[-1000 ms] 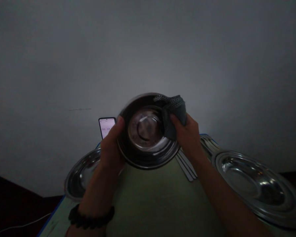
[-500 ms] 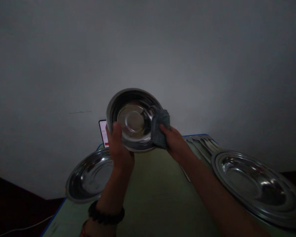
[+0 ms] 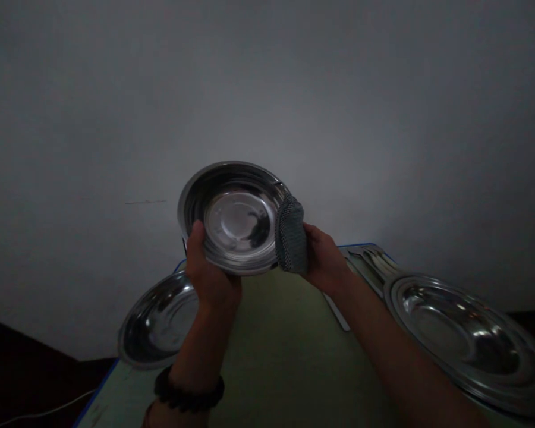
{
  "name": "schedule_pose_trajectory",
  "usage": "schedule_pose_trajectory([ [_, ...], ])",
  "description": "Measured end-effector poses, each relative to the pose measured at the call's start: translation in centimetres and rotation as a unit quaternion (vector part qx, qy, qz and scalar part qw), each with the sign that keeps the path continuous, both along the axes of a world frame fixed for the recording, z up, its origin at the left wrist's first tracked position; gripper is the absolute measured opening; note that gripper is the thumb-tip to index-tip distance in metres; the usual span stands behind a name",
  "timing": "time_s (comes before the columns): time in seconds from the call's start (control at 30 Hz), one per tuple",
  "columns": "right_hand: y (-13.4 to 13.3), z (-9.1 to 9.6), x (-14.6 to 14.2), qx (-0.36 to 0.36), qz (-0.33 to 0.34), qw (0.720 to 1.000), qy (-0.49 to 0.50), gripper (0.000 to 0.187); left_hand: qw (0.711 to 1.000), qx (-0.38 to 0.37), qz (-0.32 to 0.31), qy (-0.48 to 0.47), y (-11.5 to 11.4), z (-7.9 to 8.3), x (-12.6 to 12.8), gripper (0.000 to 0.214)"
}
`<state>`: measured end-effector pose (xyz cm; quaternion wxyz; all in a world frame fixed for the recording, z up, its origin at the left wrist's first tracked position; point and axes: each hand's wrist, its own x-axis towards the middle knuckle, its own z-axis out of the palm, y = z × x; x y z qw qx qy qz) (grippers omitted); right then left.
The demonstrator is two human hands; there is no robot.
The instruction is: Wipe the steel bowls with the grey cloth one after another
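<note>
A shiny metal basin [image 3: 238, 220] is held up above the table, tilted so its inside faces me. My left hand [image 3: 211, 276] grips its lower left rim, thumb inside and the other fingers hidden beneath. At the right rim, a grey checked cloth [image 3: 290, 235] is folded over the edge. My right hand [image 3: 325, 261] is closed on that cloth from the outer side, its fingers partly hidden behind it. Below my left forearm, a second metal basin [image 3: 158, 324] rests on the table's left side.
The pale green table [image 3: 289, 351] has a blue edge and stands against a grey wall [image 3: 267, 89]. On the right lie stacked metal basins [image 3: 463, 339], with several long-handled utensils [image 3: 377, 261] behind them. A flat light-coloured strip [image 3: 339, 312] lies beside my right forearm.
The basin has shifted slightly left and turned, now covering most of the phone behind it. My right hand and the cloth have moved from inside the basin to the outside of its right rim.
</note>
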<state>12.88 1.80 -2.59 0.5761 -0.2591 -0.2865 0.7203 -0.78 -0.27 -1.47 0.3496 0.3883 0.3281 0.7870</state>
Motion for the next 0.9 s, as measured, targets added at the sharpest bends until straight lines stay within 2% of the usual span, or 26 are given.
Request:
schedule_pose_trajectory([
  [0.07,0.5,-0.3,0.7,-0.037,-0.046,0.998,-0.034,0.02,0.997,0.013,0.024,-0.066,0.1,0.1,-0.2,0.028],
  [0.13,1.1,-0.5,2.0,-0.051,-0.101,0.992,-0.049,0.012,0.995,-0.007,0.011,-0.098,0.3,-0.1,-0.4,0.028],
  [0.2,1.4,-0.2,3.5,-0.039,-0.159,0.985,-0.047,0.013,0.996,-0.051,-0.039,-0.056,0.6,-0.4,-0.6,0.033],
  [0.27,1.2,0.5,4.8,0.017,-0.267,0.961,-0.071,0.017,0.991,-0.09,-0.101,0.005,1.0,-0.9,-0.6,0.037],
  [0.3,0.9,0.9,5.1,0.068,-0.343,0.931,-0.103,0.02,0.985,-0.104,-0.133,0.024,1.2,-1.1,-0.5,0.038],
  [0.33,0.5,1.3,5.3,0.128,-0.424,0.884,-0.151,0.023,0.979,-0.115,-0.166,0.03,1.3,-1.3,-0.4,0.039],
  [0.4,-0.5,1.6,5.0,0.233,-0.548,0.75,-0.288,0.03,0.966,-0.12,-0.229,0.016,1.3,-1.6,0.0,0.043],
  [0.43,-1.0,1.6,4.6,0.27,-0.566,0.687,-0.367,0.032,0.958,-0.119,-0.26,0.004,1.3,-1.6,0.3,0.046],
  [0.47,-1.3,1.4,4.0,0.297,-0.549,0.642,-0.445,0.035,0.951,-0.117,-0.286,-0.007,1.2,-1.7,0.5,0.049],
  [0.5,-1.6,1.2,3.5,0.335,-0.482,0.623,-0.517,0.036,0.945,-0.116,-0.304,-0.017,1.1,-1.7,0.7,0.052],
  [0.6,-2.1,0.4,2.5,0.431,-0.155,0.619,-0.638,0.027,0.943,-0.113,-0.313,-0.032,0.9,-1.6,0.9,0.051],
  [0.63,-2.2,0.4,2.4,0.435,-0.084,0.62,-0.648,0.024,0.944,-0.112,-0.309,-0.031,0.9,-1.5,0.9,0.048],
  [0.67,-2.4,0.4,2.4,0.428,-0.051,0.622,-0.654,0.024,0.945,-0.113,-0.306,-0.028,0.9,-1.5,0.9,0.045],
  [0.77,-2.9,0.7,2.8,0.385,-0.026,0.626,-0.677,0.029,0.943,-0.117,-0.312,-0.023,0.8,-1.4,0.8,0.044],
  [0.83,-3.2,0.8,2.8,0.365,0.03,0.608,-0.705,0.032,0.943,-0.124,-0.308,-0.022,0.8,-1.5,0.9,0.045],
  [0.9,-3.1,0.8,2.7,0.352,0.072,0.583,-0.728,0.027,0.943,-0.137,-0.304,-0.015,0.7,-1.6,1.0,0.046],
])
